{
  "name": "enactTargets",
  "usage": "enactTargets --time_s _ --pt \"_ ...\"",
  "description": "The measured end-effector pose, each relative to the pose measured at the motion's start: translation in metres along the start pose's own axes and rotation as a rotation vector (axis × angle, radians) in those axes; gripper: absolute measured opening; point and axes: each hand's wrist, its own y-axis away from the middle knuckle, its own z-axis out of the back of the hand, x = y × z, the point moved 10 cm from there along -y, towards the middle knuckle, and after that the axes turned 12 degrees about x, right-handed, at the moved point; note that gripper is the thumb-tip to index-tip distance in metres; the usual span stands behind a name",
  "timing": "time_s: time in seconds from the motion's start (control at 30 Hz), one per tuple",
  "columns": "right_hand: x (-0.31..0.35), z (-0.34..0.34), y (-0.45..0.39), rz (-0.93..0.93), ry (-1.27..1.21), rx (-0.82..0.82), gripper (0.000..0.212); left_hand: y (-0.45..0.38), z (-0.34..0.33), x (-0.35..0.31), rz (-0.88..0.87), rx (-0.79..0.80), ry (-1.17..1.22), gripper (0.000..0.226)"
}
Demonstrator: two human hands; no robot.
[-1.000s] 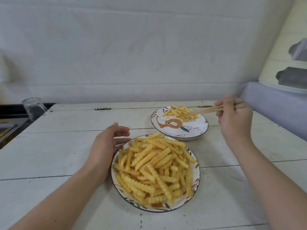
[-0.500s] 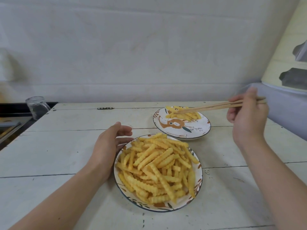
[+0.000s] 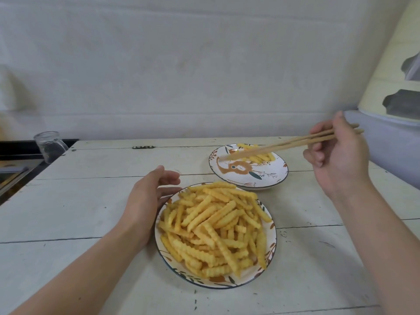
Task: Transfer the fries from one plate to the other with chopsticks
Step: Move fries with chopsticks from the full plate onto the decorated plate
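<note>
On the whitewashed plank surface, the near patterned plate holds a heap of yellow crinkle-cut fries; the left hand rests relaxed against its rim. Beyond, the right hand grips pale wooden chopsticks, tips empty over the far fox-painted plate. Next, I judge, comes reaching back to pinch another fry.

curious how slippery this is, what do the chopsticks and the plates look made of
Chopsticks: apparently bare wood or bamboo, pale tan and matte. Near plate and far plate: probably glazed ceramic, white with painted leaf patterns, dark rims and a slight sheen.
</note>
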Motion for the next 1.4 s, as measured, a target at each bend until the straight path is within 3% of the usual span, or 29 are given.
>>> enactTargets --time_s 0.13,0.2,0.5,0.77,1.0,1.17,1.4 --pt "0.011 0.020 0.004 0.129 0.383 -0.177 0.043 0.000 0.000 0.000 0.006 -0.003 -0.006 0.042" --pt "0.009 0.014 0.007 0.171 0.508 -0.161 0.042 0.000 0.000 0.000 0.009 -0.002 -0.010 0.043" --pt "-0.026 -0.023 0.016 0.157 0.632 0.028 0.038 0.000 -0.001 0.000 0.010 -0.004 -0.010 0.042" --pt "-0.023 -0.027 0.024 0.199 0.606 -0.094 0.042 0.000 -0.001 0.001 0.023 -0.005 0.005 0.042" --pt "-0.042 -0.036 0.019 0.167 0.655 -0.005 0.049 0.001 -0.001 0.000 0.029 -0.004 0.002 0.042" --pt "-0.042 -0.039 0.016 0.182 0.675 0.021 0.042 0.002 -0.002 -0.001 0.028 -0.001 0.001 0.042" --pt "-0.020 -0.001 0.007 0.039 0.228 -0.150 0.045 0.003 -0.002 -0.003 0.016 -0.001 -0.010 0.042"
